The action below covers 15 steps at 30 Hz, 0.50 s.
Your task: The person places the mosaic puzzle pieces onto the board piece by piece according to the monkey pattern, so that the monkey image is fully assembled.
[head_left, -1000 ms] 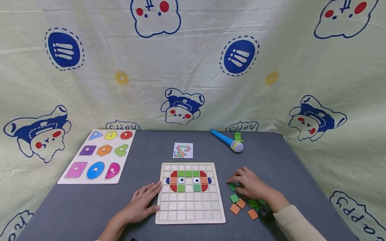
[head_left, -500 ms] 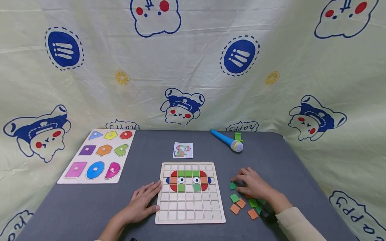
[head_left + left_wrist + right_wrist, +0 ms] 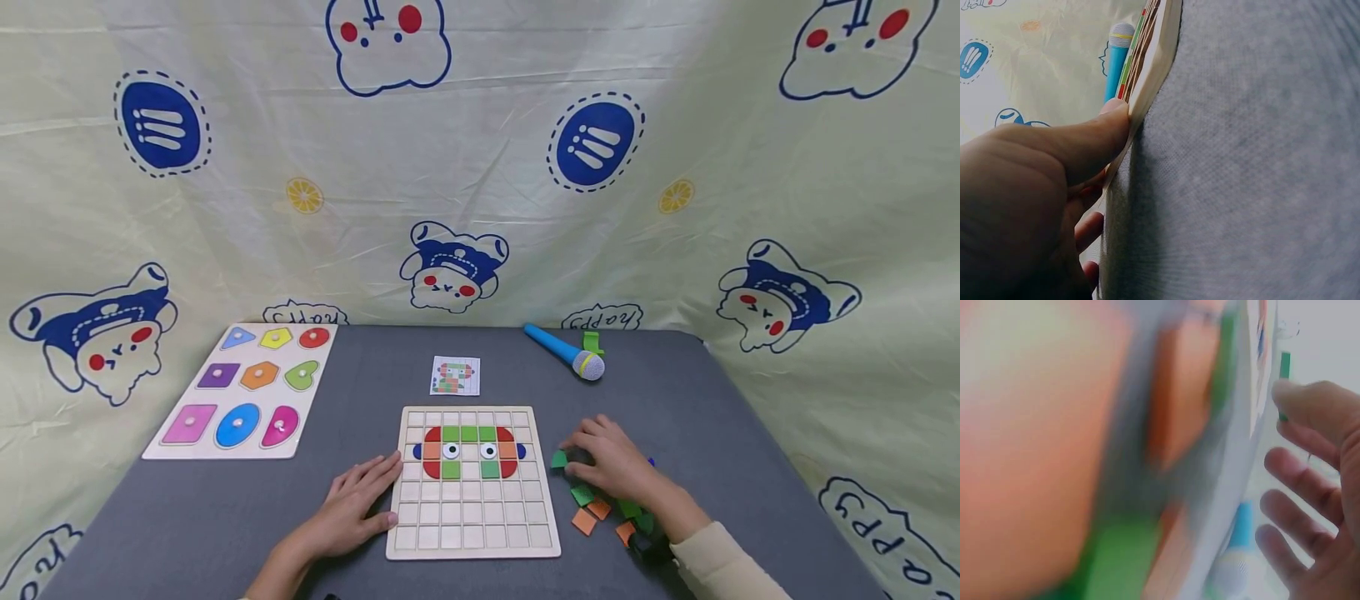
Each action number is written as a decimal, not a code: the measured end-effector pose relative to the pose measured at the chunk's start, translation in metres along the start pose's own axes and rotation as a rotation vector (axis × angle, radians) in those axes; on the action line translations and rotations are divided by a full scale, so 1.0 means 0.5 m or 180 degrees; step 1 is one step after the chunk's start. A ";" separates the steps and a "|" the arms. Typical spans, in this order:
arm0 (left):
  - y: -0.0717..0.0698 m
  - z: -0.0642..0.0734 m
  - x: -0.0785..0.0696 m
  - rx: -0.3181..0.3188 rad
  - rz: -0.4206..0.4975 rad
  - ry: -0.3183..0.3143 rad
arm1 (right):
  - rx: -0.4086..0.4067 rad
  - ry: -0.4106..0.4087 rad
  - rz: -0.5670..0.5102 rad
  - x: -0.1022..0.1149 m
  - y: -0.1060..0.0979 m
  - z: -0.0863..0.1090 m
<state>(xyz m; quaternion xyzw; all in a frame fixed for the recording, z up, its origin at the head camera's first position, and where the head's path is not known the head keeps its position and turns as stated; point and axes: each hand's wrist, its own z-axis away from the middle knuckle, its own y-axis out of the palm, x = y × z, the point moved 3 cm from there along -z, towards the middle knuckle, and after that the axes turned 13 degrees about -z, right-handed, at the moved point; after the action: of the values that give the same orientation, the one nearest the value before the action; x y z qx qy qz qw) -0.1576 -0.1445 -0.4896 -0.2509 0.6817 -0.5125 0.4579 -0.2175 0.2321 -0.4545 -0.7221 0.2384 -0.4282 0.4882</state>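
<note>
A square wooden grid board (image 3: 471, 513) lies on the table, its upper rows bearing red, green, orange and blue tiles and two eye tiles. My left hand (image 3: 354, 510) rests at the board's left side, fingers fairly straight; in the left wrist view its thumb (image 3: 1107, 131) touches the board's edge. To the right of the board, my right hand (image 3: 617, 463) pinches a small green tile (image 3: 558, 459) that shows a curved side. In the right wrist view the green tile (image 3: 1285, 365) sits at the thumb tip, with the other fingers spread apart.
Loose orange tiles (image 3: 583, 522) and green tiles (image 3: 582, 496) lie under and before the right hand. A picture card (image 3: 455, 376) lies beyond the board. Farther back are a blue toy microphone (image 3: 555, 343) and green pieces (image 3: 592, 340). A shape puzzle board (image 3: 247, 400) lies at left.
After a slight shift right, my right hand has moved left toward the board with the green tile. A small blue piece now shows behind that wrist. The left hand stays put.
</note>
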 end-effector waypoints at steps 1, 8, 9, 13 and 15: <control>0.000 0.000 0.000 -0.0004 -0.0005 0.0000 | -0.0033 -0.0030 -0.0005 0.013 0.003 -0.004; -0.001 0.000 -0.001 0.0003 -0.0016 -0.0012 | -0.0187 -0.0194 -0.0100 0.102 0.044 -0.035; -0.001 0.000 -0.001 0.0001 -0.0014 -0.0010 | -0.0202 -0.0202 -0.0119 0.113 0.051 -0.039; -0.001 0.000 -0.002 -0.0019 -0.0028 -0.0003 | -0.0251 -0.0260 -0.0154 0.156 0.074 -0.058; -0.001 0.000 -0.002 -0.0019 -0.0029 -0.0009 | -0.0265 -0.0302 -0.0149 0.174 0.084 -0.066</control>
<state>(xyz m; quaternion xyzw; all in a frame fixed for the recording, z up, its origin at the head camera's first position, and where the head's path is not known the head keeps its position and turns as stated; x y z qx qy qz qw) -0.1571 -0.1440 -0.4889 -0.2560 0.6815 -0.5121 0.4558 -0.1975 0.1319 -0.4539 -0.7666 0.2157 -0.3945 0.4584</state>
